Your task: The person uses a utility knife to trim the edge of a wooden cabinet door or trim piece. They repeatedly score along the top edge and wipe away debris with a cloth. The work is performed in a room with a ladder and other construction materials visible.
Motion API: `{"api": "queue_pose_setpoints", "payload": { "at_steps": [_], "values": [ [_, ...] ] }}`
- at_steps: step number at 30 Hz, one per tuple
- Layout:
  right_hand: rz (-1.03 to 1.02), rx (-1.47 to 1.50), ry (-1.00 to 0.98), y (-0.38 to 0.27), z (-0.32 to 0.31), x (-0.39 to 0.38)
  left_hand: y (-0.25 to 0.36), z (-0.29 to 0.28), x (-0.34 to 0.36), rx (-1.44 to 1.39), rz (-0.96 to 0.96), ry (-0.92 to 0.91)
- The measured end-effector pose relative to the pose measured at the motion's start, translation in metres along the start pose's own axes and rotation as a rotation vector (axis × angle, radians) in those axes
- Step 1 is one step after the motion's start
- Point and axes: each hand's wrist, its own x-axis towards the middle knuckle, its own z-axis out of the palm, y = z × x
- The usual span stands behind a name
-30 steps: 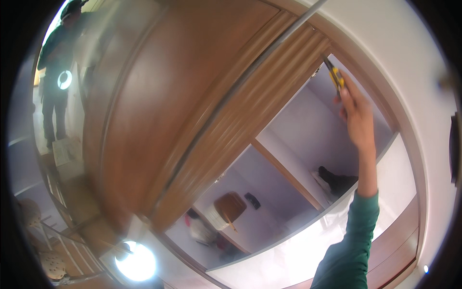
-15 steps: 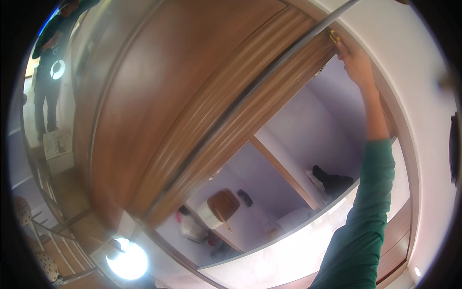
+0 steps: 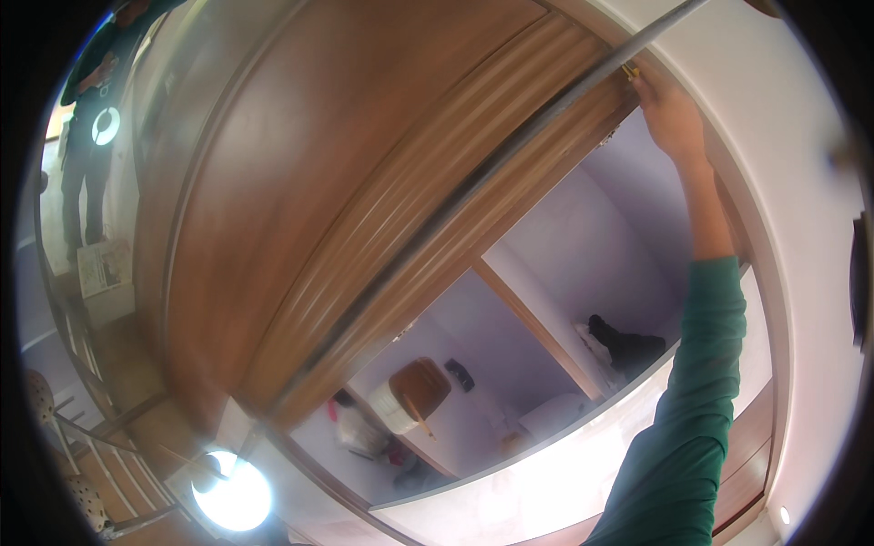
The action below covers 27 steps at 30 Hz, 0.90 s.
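My right hand (image 3: pixel 672 116), at the end of a green sleeve, reaches up to the top right corner of a brown wooden panel with ribbed moulding (image 3: pixel 510 100). Its fingers close on a small yellow tool (image 3: pixel 630 71), held against the wood by the frame; most of the tool is hidden, so its kind does not show. A long dark rod (image 3: pixel 437 205) slants across the panel, passing just above and left of my fingers. My left hand is out of the picture.
Below the panel are open lilac compartments (image 3: pixel 601 218) split by a wooden-edged divider (image 3: pixel 537 328). They hold a brown-and-white container (image 3: pixel 414 393), a black item (image 3: pixel 624 344) and plastic bags (image 3: pixel 358 430). A bright lamp (image 3: pixel 233 491) glows lower left; a person's figure (image 3: pixel 91 136) shows upper left.
The rod's upper end has shifted slightly right in the picture. My right hand stays at the corner with its fingers turned a little, and less of the yellow tool shows.
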Motion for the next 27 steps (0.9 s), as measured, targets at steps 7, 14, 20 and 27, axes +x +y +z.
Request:
{"api": "queue_pose_setpoints", "payload": {
  "at_steps": [7,14,20,27],
  "values": [
    [-0.038,-0.126,0.023,-0.006,0.0,-0.001,-0.003,-0.001,-0.001,-0.02,-0.024,-0.024],
    [-0.01,-0.189,-0.014,-0.015,-0.003,-0.001,-0.001,0.003,-0.001,-0.019,-0.057,0.025],
    [0.033,-0.163,-0.035,-0.014,-0.003,0.001,0.006,0.003,0.003,0.027,-0.053,0.041],
    [-0.014,-0.079,-0.025,-0.002,-0.002,0.006,0.01,0.006,0.0,0.087,-0.091,0.056]
  ]
}}
